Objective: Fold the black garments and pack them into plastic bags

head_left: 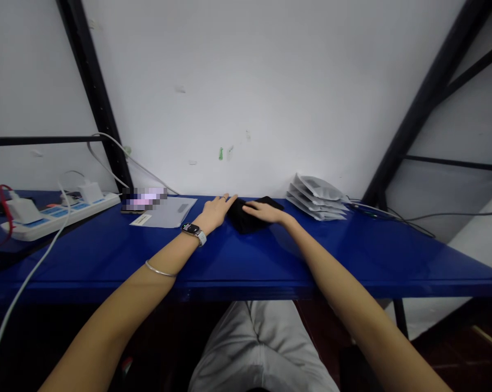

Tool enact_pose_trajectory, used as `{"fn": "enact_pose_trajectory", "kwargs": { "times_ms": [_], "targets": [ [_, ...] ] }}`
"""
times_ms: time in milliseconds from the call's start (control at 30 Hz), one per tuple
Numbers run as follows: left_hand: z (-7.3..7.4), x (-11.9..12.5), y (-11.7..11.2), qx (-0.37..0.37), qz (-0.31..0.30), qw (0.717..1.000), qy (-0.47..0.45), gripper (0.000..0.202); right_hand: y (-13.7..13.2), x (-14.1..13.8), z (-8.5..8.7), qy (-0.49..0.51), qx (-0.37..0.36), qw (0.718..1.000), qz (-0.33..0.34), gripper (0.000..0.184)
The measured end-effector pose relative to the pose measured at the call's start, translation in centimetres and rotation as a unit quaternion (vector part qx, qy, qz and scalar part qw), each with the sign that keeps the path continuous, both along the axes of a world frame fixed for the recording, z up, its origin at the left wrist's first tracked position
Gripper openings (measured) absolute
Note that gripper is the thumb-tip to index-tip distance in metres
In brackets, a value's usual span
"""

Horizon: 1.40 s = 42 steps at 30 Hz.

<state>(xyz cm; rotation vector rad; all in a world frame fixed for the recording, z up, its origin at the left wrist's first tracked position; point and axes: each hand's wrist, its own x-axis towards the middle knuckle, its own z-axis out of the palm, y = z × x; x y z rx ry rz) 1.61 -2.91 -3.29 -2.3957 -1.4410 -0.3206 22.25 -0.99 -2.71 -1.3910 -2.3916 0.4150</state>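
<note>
A black piece of folded cloth [246,222] lies on the blue table near the wall; its exact kind does not show. My right hand [266,211] rests flat on top of it with the fingers stretched toward the left. At the cloth's left edge, my left hand [217,211] lies with its fingers extended and their tips by the fabric. A watch and a bangle are on my left arm. Just left of that hand is a flat clear plastic bag [168,212] with a pale label on it.
A stack of several clear plastic packets [317,198] stands to the right. On the left are a pixelated phone-like device [143,200] and a white power strip [66,213] with chargers and cables. Black shelf posts [96,92] frame the blue table [237,267].
</note>
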Motion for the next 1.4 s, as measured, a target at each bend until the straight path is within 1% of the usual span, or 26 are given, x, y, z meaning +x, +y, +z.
{"fn": "enact_pose_trajectory", "kwargs": {
  "times_ms": [33, 67, 133, 200, 233, 267, 333, 433, 500, 567, 633, 667, 700, 767, 800, 867, 967, 1033, 1100, 1133, 1200, 1233, 1300, 1333, 1367, 1400],
  "targets": [
    [-0.1, -0.1, 0.3, 0.003, -0.007, 1.0, 0.006, 0.066, -0.5, -0.7, -0.2, -0.048, -0.005, 0.999, 0.012, 0.068],
    [-0.3, -0.1, 0.7, 0.005, -0.015, 1.0, 0.016, 0.063, -1.1, -1.4, -0.4, -0.091, 0.007, 0.996, 0.008, 0.076],
    [-0.4, -0.1, 1.2, 0.005, -0.03, 0.999, 0.036, 0.054, -2.3, -2.8, -0.8, -0.153, 0.066, 0.986, -0.022, 0.09],
    [-0.5, -0.1, 1.6, -0.002, -0.039, 0.998, 0.05, 0.042, -3.2, -4.0, -1.1, -0.181, 0.103, 0.977, -0.051, 0.093],
    [-0.5, -0.1, 1.7, -0.009, -0.04, 0.998, 0.054, 0.038, -3.6, -4.5, -1.3, -0.184, 0.106, 0.975, -0.061, 0.087],
    [-0.4, -0.1, 1.8, -0.019, -0.042, 0.997, 0.057, 0.035, -3.7, -4.8, -1.4, -0.182, 0.105, 0.975, -0.068, 0.078],
    [-0.1, -0.4, 1.9, -0.043, -0.052, 0.996, 0.067, 0.036, -3.8, -5.2, -1.4, -0.171, 0.106, 0.977, -0.077, 0.059],
    [0.6, -1.1, 1.8, -0.071, -0.089, 0.991, 0.069, 0.047, -3.5, -5.0, -0.9, -0.16, 0.125, 0.975, -0.084, 0.038],
    [1.2, -1.6, 2.0, -0.108, -0.114, 0.986, 0.051, 0.057, -3.2, -4.3, -0.2, -0.126, 0.127, 0.98, -0.085, 0.028],
    [1.7, -2.1, 2.3, -0.166, -0.138, 0.976, 0.022, 0.068, -2.8, -3.3, 0.5, -0.046, 0.089, 0.992, -0.079, 0.022],
    [2.2, -2.4, 2.7, -0.228, -0.182, 0.956, -0.017, 0.076, -2.3, -2.0, 1.0, 0.06, -0.012, 0.996, -0.066, 0.02],
    [2.4, -2.6, 2.9, -0.256, -0.211, 0.943, -0.042, 0.076, -2.0, -1.4, 1.2, 0.109, -0.077, 0.989, -0.06, 0.019],
    [2.6, -2.7, 2.9, -0.281, -0.242, 0.926, -0.072, 0.072, -1.8, -0.8, 1.2, 0.155, -0.142, 0.976, -0.057, 0.019],
    [2.9, -2.8, 2.7, -0.325, -0.285, 0.891, -0.14, 0.061, -1.5, 0.1, 1.2, 0.235, -0.236, 0.941, -0.061, 0.019],
    [3.0, -2.9, 2.5, -0.339, -0.29, 0.877, -0.178, 0.056, -1.4, 0.3, 1.3, 0.268, -0.26, 0.926, -0.062, 0.02],
    [2.9, -2.9, 2.1, -0.355, -0.264, 0.861, -0.25, 0.05, -1.6, 0.6, 1.5, 0.317, -0.264, 0.909, -0.057, 0.027],
    [2.2, -2.4, 1.9, -0.355, -0.175, 0.849, -0.351, 0.049, -2.1, 0.8, 2.3, 0.341, -0.223, 0.912, -0.048, 0.045],
    [1.4, -1.8, 2.1, -0.344, -0.117, 0.833, -0.418, 0.053, -2.2, 0.8, 2.5, 0.349, -0.193, 0.916, -0.036, 0.051],
    [0.6, -1.0, 2.4, -0.322, -0.073, 0.813, -0.48, 0.054, -1.9, 0.5, 2.2, 0.359, -0.163, 0.919, -0.03, 0.06],
    [0.3, -0.7, 2.5, -0.31, -0.058, 0.803, -0.505, 0.053, -1.6, 0.4, 1.8, 0.361, -0.147, 0.92, -0.038, 0.065],
    [-0.2, -0.1, 2.6, -0.299, -0.04, 0.788, -0.537, 0.052, -0.8, 0.0, 0.9, 0.348, -0.103, 0.928, -0.086, 0.065],
    [-0.3, 0.1, 2.6, -0.298, -0.037, 0.784, -0.544, 0.053, -0.4, -0.1, 0.4, 0.325, -0.071, 0.935, -0.124, 0.062],
    [-0.2, 0.0, 2.8, -0.296, -0.033, 0.782, -0.547, 0.057, 0.0, -0.1, -0.3, 0.243, 0.027, 0.951, -0.187, 0.058],
    [0.0, -0.3, 3.0, -0.288, -0.027, 0.788, -0.543, 0.058, 0.1, -0.1, -0.4, 0.191, 0.088, 0.958, -0.196, 0.057],
    [0.2, -0.8, 3.3, -0.271, -0.018, 0.8, -0.535, 0.056, 0.1, 0.0, -0.4, 0.143, 0.145, 0.962, -0.184, 0.057],
    [0.4, -1.5, 3.7, -0.247, -0.005, 0.817, -0.521, 0.052, -0.1, 0.1, -0.2, 0.103, 0.188, 0.965, -0.15, 0.056]
  ]
}}
